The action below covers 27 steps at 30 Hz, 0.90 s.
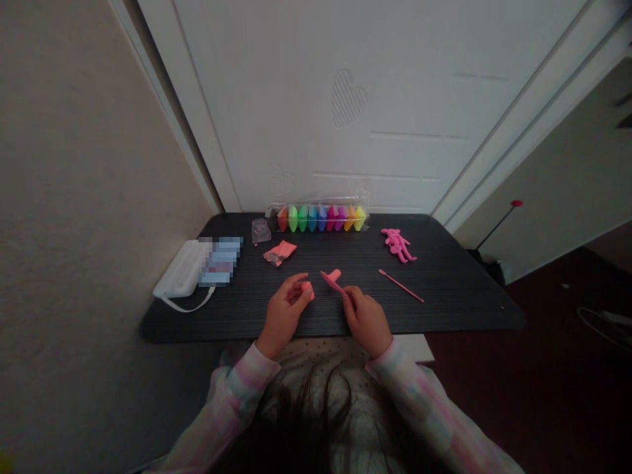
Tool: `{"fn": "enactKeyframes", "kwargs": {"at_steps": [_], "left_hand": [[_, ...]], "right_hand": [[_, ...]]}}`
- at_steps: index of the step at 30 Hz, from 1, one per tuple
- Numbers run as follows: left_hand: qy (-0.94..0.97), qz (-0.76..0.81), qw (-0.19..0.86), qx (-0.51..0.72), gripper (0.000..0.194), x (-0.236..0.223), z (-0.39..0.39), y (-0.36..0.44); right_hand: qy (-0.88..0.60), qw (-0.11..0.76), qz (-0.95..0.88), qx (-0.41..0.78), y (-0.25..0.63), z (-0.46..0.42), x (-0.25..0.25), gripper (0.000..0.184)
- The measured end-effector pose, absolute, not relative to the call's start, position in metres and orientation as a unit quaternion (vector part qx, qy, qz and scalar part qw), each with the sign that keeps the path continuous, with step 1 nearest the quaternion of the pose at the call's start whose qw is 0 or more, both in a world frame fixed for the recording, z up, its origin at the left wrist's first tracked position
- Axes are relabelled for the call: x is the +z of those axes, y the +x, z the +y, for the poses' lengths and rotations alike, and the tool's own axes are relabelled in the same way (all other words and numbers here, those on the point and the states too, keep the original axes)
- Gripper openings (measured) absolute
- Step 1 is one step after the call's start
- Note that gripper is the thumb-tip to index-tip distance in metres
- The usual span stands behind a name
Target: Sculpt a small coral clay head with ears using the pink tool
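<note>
Between the fingers and thumb of my left hand (286, 308) is a small lump of coral-pink modelling clay (308, 290). My right hand (364, 317) grips a pink plastic clay knife (332, 283), its blade slanting up and to the left. Just behind the blade, a second piece of coral clay (335, 274) lies on the dark table (276, 324); whether the blade touches it I cannot tell. A thin pink modelling stick (401, 286) rests to the right of my right hand. Beyond my left hand lies a crumpled coral-coloured clay packet (280, 253).
A clear pack of several coloured clay bags (317, 218) stands along the back edge. Pink plastic shapes (397, 245) lie at the back right. On the left are a white box-like device (182, 268) with a cable and a blurred-out item (222, 262). A clear wrapper (261, 230) sits at back left.
</note>
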<state>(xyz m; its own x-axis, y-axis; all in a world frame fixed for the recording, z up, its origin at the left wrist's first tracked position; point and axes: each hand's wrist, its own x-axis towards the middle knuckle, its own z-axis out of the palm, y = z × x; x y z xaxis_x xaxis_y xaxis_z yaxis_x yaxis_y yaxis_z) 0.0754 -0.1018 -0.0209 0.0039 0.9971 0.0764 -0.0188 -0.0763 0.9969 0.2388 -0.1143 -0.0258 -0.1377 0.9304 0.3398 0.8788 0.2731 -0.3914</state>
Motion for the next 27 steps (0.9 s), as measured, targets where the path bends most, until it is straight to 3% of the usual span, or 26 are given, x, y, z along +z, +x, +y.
{"fn": "enactKeyframes", "kwargs": {"at_steps": [12, 18, 27], "left_hand": [[0.557, 0.494, 0.448, 0.495, 0.021, -0.0201, -0.1008, 0.0728], [0.516, 0.481, 0.476, 0.524, 0.034, -0.0252, -0.0997, 0.0746], [0.546, 0.501, 0.464, 0.485, 0.023, -0.0221, -0.1019, 0.0746]], "right_hand": [[-0.606, 0.252, -0.752, 0.053, 0.2389, -0.114, -0.0255, 0.019], [-0.608, 0.256, -0.75, 0.049, 0.2389, -0.114, -0.0258, 0.02], [-0.606, 0.259, -0.751, 0.046, 0.2395, -0.1139, -0.0268, 0.019]]}}
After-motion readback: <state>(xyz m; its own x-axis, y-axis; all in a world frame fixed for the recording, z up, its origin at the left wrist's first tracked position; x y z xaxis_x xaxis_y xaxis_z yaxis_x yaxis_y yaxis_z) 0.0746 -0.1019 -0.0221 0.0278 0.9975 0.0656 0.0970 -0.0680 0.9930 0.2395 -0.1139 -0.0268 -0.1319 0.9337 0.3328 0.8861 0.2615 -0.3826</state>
